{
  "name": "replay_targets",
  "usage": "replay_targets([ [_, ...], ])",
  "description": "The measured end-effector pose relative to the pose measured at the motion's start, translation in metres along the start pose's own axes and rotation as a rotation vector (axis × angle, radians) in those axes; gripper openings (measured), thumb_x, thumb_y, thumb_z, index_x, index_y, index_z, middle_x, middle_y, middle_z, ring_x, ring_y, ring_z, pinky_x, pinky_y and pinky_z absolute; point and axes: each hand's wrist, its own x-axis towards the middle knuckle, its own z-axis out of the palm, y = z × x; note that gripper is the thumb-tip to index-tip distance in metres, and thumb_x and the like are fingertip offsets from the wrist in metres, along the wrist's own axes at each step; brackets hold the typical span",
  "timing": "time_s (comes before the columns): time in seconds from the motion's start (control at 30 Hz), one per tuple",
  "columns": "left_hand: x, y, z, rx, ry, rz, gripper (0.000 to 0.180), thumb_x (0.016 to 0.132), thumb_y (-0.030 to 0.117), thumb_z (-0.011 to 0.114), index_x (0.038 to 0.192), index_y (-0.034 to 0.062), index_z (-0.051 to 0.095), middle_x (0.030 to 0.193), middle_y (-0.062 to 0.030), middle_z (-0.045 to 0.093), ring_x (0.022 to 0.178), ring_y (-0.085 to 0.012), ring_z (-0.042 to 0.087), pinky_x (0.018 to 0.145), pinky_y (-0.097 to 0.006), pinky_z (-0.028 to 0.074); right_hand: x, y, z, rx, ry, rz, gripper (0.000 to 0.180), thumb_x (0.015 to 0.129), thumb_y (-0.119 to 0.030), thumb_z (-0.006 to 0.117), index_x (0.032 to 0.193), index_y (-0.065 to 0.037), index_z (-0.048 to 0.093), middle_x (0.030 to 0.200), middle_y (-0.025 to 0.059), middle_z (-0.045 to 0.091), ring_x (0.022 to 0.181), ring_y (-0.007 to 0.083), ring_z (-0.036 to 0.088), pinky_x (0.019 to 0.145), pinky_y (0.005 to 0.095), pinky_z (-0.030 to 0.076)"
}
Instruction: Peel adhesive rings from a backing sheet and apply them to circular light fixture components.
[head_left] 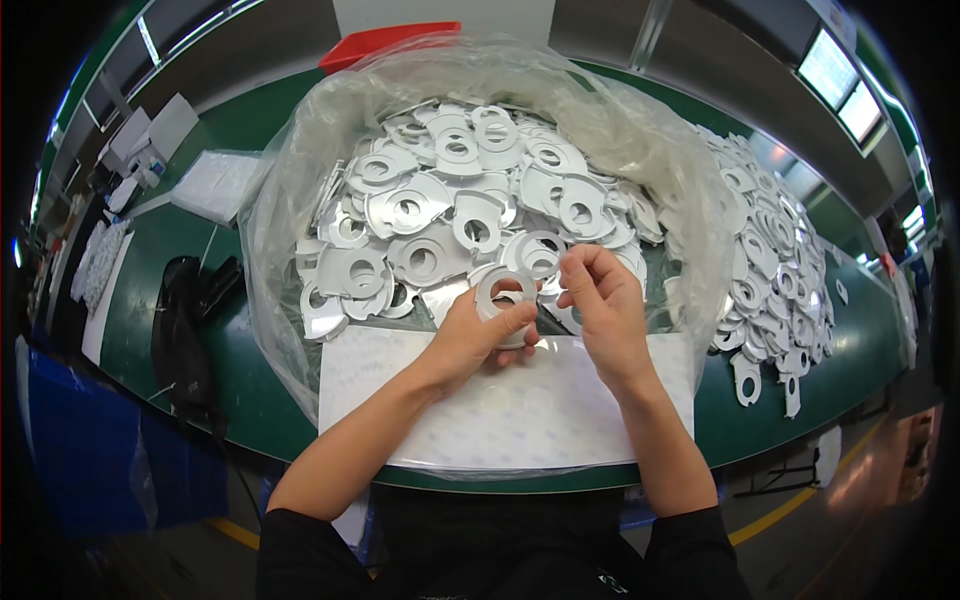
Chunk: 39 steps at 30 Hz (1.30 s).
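My left hand (462,338) grips a flat silver metal plate (484,297) with a round hole, its thumb across the lower rim. The plate is tilted up above a white sheet (500,415). Just right of it, my right hand (612,325) is raised with thumb and forefinger pressed together; whether anything small is between them I cannot make out. Beyond both hands lies a big heap of similar holed plates (421,256), piled inside an open clear plastic bag (275,250).
A second heap of plates (765,265) covers the right of the green table (270,410). At the back stands a red tray (390,43). On the left lie a dark tool-like object (180,330) with a cable and a white wrapped stack (215,185).
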Motion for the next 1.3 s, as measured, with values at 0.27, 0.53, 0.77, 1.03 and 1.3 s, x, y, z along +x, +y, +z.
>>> replay_targets([
  [0.27,-0.0013,0.0008,-0.0038,-0.350,-0.016,-0.057,0.044,0.095,0.047,0.027,0.104,0.0080,0.044,0.080,-0.0135,0.060,0.065,-0.0205,0.058,0.051,-0.021,0.040,-0.0015,0.0090,0.0015,-0.068,-0.040,0.035,0.018,0.092,-0.021,0.057,0.093,-0.003,0.059,0.086,-0.0012,0.058,0.078,0.0056,0.050,0.063,0.0216,0.043],
  [0.53,-0.0030,-0.0037,-0.0059,-0.201,0.069,-0.048,0.041,0.095,0.046,0.027,0.097,0.0095,0.044,0.071,-0.0160,0.060,0.059,-0.0233,0.059,0.039,-0.025,0.037,-0.0018,0.0028,0.0050,-0.059,-0.006,0.016,0.017,0.094,-0.019,0.054,0.094,-0.002,0.057,0.082,-0.0015,0.054,0.074,0.0047,0.049,0.065,0.0199,0.044],
  [0.77,-0.0045,0.0018,-0.0010,-0.064,0.155,-0.072,0.051,0.094,0.055,0.032,0.091,0.0056,0.045,0.067,-0.0145,0.060,0.054,-0.0211,0.059,0.037,-0.026,0.040,-0.0020,0.0005,0.0023,0.027,0.026,-0.018,0.020,0.093,-0.022,0.057,0.093,-0.002,0.058,0.084,-0.0012,0.056,0.076,0.0048,0.050,0.063,0.0211,0.046],
  [1.03,-0.0048,0.0015,-0.0019,-0.250,0.091,-0.057,0.084,0.080,0.078,0.004,0.088,0.0056,0.046,0.067,-0.0140,0.058,0.057,-0.0220,0.059,0.044,-0.029,0.045,-0.0025,0.0030,0.0034,0.016,-0.014,-0.005,0.019,0.093,-0.022,0.057,0.093,-0.003,0.057,0.086,-0.0008,0.056,0.075,0.0048,0.049,0.062,0.0203,0.043],
  [1.3,-0.0038,0.0027,0.0015,-0.182,0.089,-0.039,0.086,0.081,0.077,0.002,0.095,0.0072,0.048,0.073,-0.0118,0.059,0.062,-0.0201,0.059,0.049,-0.028,0.048,-0.0067,0.0056,0.0101,-0.053,-0.100,0.047,0.016,0.092,-0.016,0.056,0.090,-0.001,0.055,0.084,0.0022,0.054,0.067,0.0063,0.052,0.056,0.0206,0.044],
])
